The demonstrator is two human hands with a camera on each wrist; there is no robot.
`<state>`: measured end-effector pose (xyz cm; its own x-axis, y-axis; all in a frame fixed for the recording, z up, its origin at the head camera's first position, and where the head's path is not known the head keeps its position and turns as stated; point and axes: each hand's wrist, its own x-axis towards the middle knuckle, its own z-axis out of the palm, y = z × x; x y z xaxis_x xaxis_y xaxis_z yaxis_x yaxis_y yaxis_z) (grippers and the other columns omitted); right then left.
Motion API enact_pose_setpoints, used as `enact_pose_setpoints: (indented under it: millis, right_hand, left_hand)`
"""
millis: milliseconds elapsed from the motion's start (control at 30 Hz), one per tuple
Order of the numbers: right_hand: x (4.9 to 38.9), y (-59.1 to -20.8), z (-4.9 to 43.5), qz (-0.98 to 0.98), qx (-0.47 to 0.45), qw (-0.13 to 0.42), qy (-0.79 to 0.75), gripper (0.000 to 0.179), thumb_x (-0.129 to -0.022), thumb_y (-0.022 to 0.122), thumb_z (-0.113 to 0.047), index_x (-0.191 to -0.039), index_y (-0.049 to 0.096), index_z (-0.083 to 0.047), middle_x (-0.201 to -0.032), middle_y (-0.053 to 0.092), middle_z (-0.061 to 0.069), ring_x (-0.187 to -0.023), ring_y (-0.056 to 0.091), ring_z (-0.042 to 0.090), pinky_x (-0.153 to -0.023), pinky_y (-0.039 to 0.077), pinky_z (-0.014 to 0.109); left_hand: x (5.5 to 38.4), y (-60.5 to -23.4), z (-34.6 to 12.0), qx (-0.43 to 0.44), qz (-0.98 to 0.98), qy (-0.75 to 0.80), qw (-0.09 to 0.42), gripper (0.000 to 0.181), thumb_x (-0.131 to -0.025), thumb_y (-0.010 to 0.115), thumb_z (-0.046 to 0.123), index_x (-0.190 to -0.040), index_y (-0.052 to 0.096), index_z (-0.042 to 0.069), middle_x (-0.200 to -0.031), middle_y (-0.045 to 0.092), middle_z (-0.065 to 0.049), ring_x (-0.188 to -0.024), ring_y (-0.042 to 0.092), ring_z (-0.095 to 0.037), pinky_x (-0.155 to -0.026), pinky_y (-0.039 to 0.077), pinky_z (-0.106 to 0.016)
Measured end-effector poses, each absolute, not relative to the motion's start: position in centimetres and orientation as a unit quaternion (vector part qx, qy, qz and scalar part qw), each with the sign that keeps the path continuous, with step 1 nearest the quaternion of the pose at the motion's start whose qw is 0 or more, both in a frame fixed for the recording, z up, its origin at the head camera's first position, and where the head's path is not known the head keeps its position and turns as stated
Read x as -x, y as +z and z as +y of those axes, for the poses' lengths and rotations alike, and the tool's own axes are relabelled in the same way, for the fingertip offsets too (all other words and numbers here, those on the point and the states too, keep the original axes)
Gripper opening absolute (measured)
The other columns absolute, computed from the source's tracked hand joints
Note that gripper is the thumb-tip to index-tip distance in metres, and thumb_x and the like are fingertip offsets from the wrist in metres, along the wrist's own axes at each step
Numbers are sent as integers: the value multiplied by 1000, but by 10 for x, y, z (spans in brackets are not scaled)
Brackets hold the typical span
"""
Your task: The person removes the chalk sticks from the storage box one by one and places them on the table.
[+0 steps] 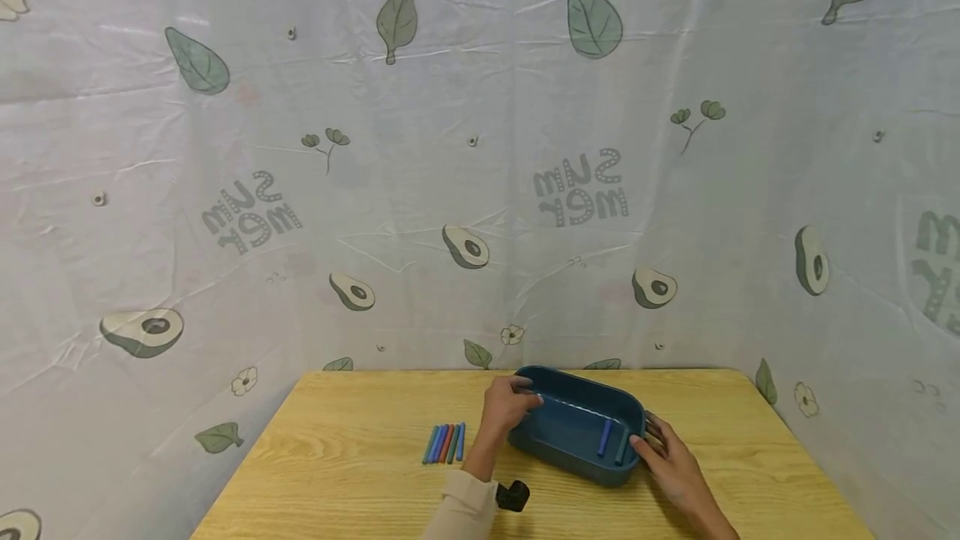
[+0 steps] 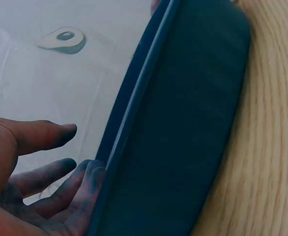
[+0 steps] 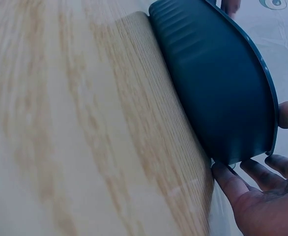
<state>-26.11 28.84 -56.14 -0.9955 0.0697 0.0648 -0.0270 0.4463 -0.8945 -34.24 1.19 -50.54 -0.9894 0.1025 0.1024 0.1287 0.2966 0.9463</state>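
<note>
A dark blue oblong plastic bin [image 1: 573, 423] stands on the table at a slant, its right end nearer. Inside, toward that end, lie a blue stick [image 1: 604, 437] and a teal stick [image 1: 622, 446], both thin and rounded. My right hand [image 1: 675, 469] grips the right end, thumb at the rim and fingers spread around the outside of the end wall, as the right wrist view shows. At the left end is my left hand [image 1: 504, 407]. Its fingers [image 2: 80, 191] reach the rim, loosely extended, while the thumb stands apart from it.
Left of the bin, several thin sticks [image 1: 444, 443] in teal, blue and red lie side by side on the wooden table [image 1: 360, 473]. A pale curtain [image 1: 420, 190] printed with leaves and avocados hangs behind. A black device [image 1: 513, 496] sits at the left wrist.
</note>
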Motion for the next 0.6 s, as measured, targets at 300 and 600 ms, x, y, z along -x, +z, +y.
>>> enact_pose_setpoints:
  millis: [300,600]
  right_hand:
    - [262,-562,286,-847,17,55,528,74,-102,54,-41,-155,25,0,-152,36,31,-137,44,45,-107,44,48]
    - [260,-561,286,-849,20,58,525,72,-102,54,-40,-155,26,0,-152,37,31,-136,45,44,-106,45,48]
  left_hand:
    - [337,-510,47,77,-820,-567,-10,40,-81,80,11,-117,70,-1,-86,72,-1,-71,69,-17,-61,56,-30]
    - [337,-517,78,58,-836,-545,-20,40,-75,85,10,-113,72,4,-82,72,0,-74,66,-15,-65,56,-33]
